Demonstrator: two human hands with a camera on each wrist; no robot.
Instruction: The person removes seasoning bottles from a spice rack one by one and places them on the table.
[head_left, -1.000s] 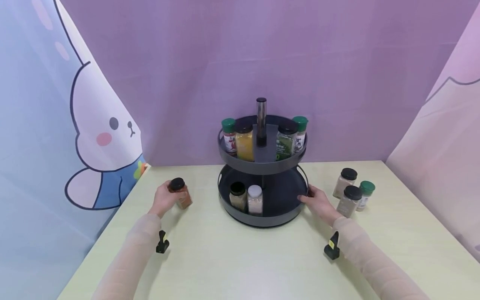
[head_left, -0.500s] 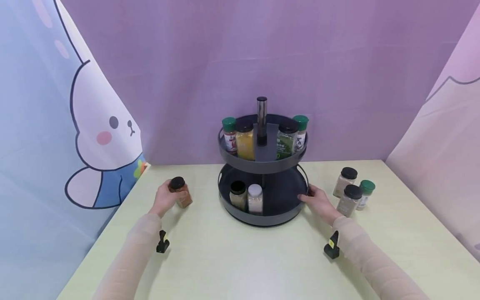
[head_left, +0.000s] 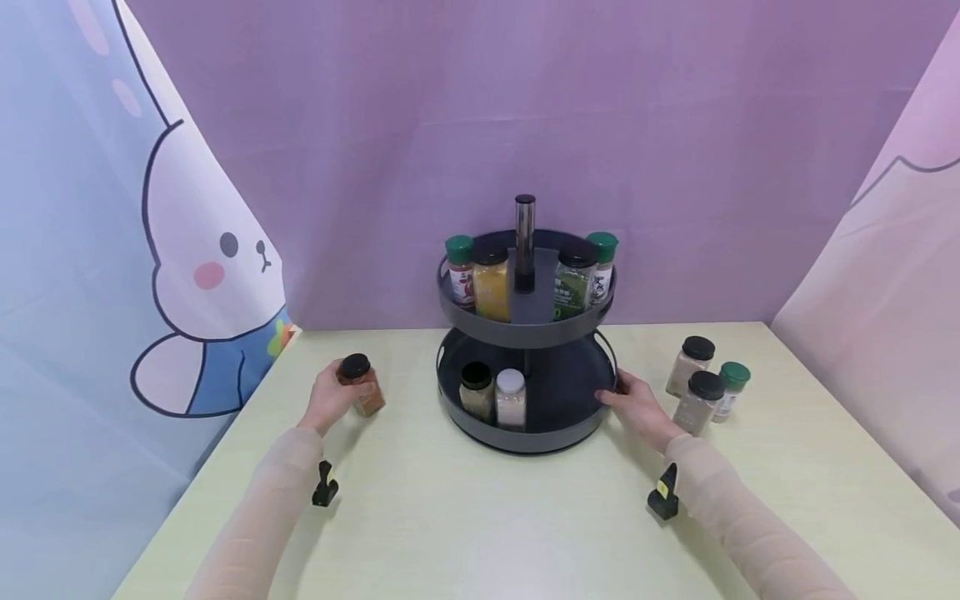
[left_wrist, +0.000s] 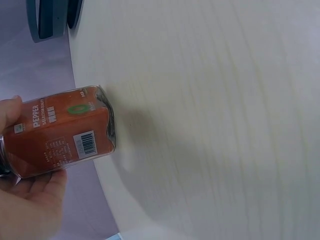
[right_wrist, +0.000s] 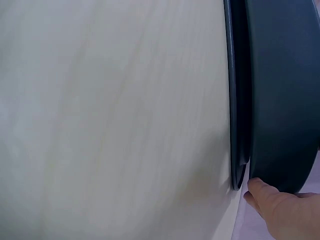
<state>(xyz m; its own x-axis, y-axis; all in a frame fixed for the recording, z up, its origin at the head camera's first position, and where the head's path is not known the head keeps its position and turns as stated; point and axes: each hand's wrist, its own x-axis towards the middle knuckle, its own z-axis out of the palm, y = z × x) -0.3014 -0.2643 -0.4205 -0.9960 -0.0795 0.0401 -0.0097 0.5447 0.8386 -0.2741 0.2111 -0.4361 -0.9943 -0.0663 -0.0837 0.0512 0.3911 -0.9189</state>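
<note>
Left hand [head_left: 330,398] grips red pepper jar [head_left: 369,402], thumb and fingers round its upper part. Jar's long axis close to upright, base down; can't tell if it touches tabletop [head_left: 450,517]. Jar is toward tabletop's far left corner, lower tray [head_left: 558,435] well apart to its right, near far edge. Right hand [head_left: 637,410], farther from jar, pinches tray's right rim. Black-capped jar [head_left: 477,402] and white-capped jar [head_left: 512,407] stand at tray's front-left edge.
</note>
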